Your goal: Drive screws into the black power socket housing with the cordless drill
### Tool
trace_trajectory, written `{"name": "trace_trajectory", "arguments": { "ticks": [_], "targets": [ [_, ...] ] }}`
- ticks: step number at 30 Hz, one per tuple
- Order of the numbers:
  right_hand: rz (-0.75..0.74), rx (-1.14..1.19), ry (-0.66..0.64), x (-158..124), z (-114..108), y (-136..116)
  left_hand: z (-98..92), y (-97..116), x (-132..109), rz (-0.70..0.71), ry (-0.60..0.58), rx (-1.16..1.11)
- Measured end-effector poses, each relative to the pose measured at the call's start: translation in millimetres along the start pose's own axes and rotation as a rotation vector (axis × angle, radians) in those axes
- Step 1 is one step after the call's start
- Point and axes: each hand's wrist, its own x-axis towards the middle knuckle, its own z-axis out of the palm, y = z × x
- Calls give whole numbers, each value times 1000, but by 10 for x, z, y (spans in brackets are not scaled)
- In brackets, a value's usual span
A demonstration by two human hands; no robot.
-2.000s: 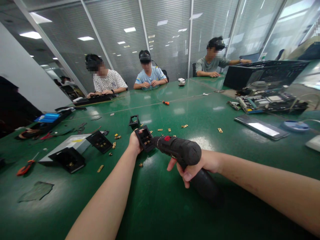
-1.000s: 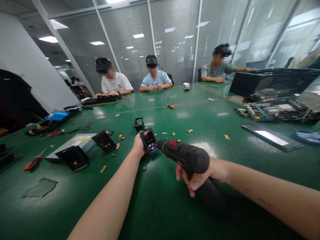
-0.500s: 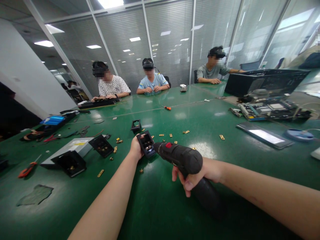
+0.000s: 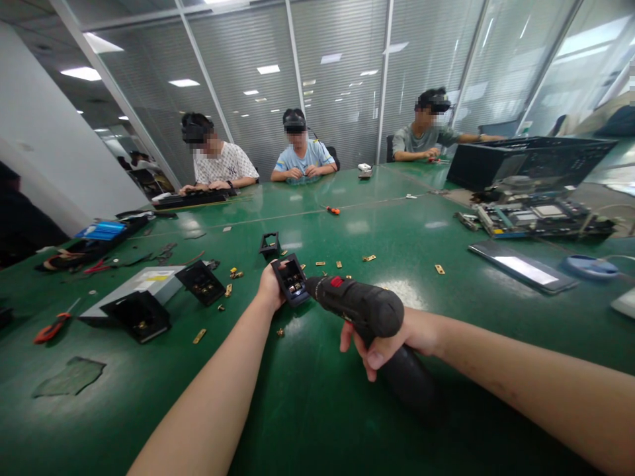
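My left hand grips a small black socket housing by its left side, tilted so its open cavity faces me. Brass terminals show inside the cavity. My right hand is wrapped round the handle of a black cordless drill with a red switch on top. The drill's front end points left at the housing's right side; whether its bit touches a screw inside I cannot tell. Beyond the housing stands another black frame. To the left sit two more black housings, one tilted and one nearer me.
Several brass strips lie scattered around. A grey metal box, an orange screwdriver and a dark flat scrap are at left. At right lie a phone, a circuit board and a black case. Three people sit across.
The camera view has shifted slightly. Both hands keep their hold on the housing and drill, with almost no movement. The person at far right has shifted a hand.
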Motion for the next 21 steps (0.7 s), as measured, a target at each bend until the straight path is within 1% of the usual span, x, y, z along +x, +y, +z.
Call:
{"name": "trace_trajectory", "arguments": {
  "ticks": [4,10,21],
  "targets": [
    [-4,3,13,5,14,-8,-17,-8,23,9,-15,-9],
    [-17,-29,7,3,12,-17,14,4,-8,3,7,-26],
    [2,-13,16,-3,18,-34,30,17,-37,28,-4,33]
  ]
}}
